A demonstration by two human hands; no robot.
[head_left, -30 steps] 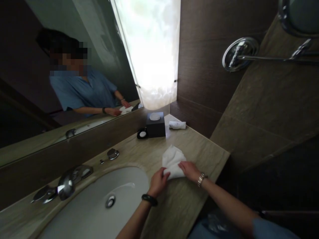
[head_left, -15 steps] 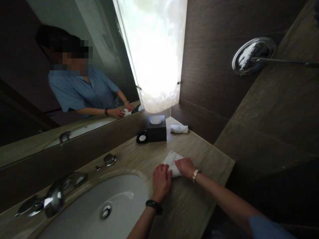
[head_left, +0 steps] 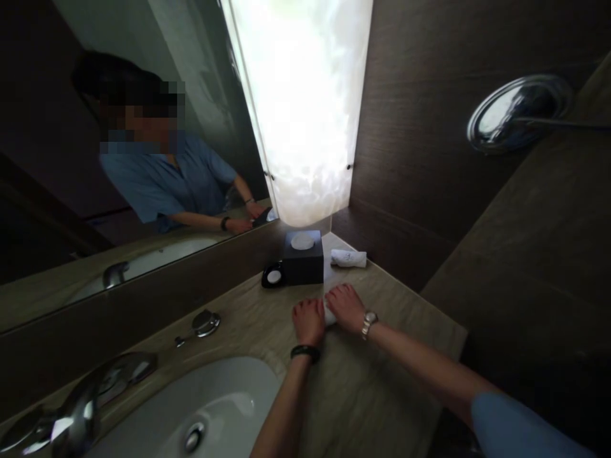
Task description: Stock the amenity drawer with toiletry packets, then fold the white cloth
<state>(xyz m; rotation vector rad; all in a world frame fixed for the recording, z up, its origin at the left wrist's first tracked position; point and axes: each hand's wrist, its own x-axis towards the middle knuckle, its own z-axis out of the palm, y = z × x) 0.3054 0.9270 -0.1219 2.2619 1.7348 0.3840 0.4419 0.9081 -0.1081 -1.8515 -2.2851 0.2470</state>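
A small white towel (head_left: 330, 317) lies rolled up on the marble counter, and only a short stretch of it shows between my hands. My left hand (head_left: 309, 321), with a dark bangle on its wrist, is curled over the left end of the roll. Over the right end my right hand (head_left: 345, 308) is closed in the same way, a metal watch at its wrist. Both hands press the roll against the counter, their fingers on its far side. Behind them lies another rolled white towel (head_left: 348, 258).
A dark tissue box (head_left: 303, 265) stands at the back corner beside a black dish (head_left: 268, 280) with a round white piece. To the left are the sink (head_left: 233, 394), the chrome faucet (head_left: 90, 388) and the mirror (head_left: 200, 184). A round chrome mirror (head_left: 518, 114) juts from the right wall.
The towel has gone from a partly flat, folded shape to a narrow roll under my hands. Both hands have moved forward along the counter, away from me. The view has shifted slightly.
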